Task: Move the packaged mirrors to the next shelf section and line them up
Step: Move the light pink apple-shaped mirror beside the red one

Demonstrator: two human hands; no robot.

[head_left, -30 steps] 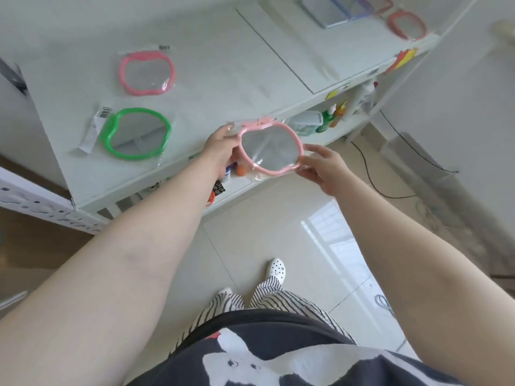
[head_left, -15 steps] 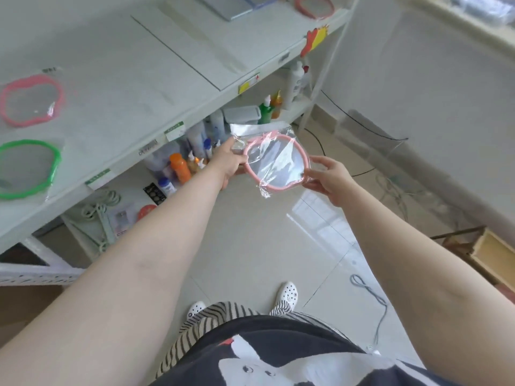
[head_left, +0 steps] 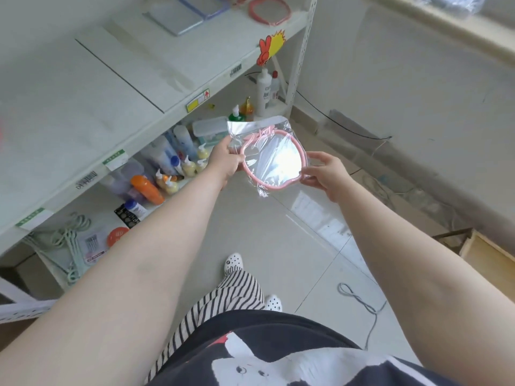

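Note:
A pink-framed mirror point(head_left: 271, 161) in a clear plastic bag is held in the air above the floor, in front of the white shelf point(head_left: 156, 79). My left hand point(head_left: 224, 160) grips its left edge and my right hand point(head_left: 324, 169) pinches its right edge. On the far right shelf section lie a pink-framed mirror point(head_left: 269, 9), a blue-framed mirror point(head_left: 204, 5) and a grey-framed one point(head_left: 174, 19), all in bags. The shelf's near section shows bare white board.
Below the top board, a lower shelf holds bottles point(head_left: 167, 162), a white bottle point(head_left: 263, 91), a plastic box point(head_left: 210, 130) and hangers point(head_left: 69, 240). A white upright post point(head_left: 302, 51) ends the shelf. Cables point(head_left: 359, 302) lie on the tiled floor; a wooden box point(head_left: 490, 257) stands at right.
I have turned and stepped right along the shelf with the pink mirror in both hands. The pink and green mirrors on the left section have slid out of view.

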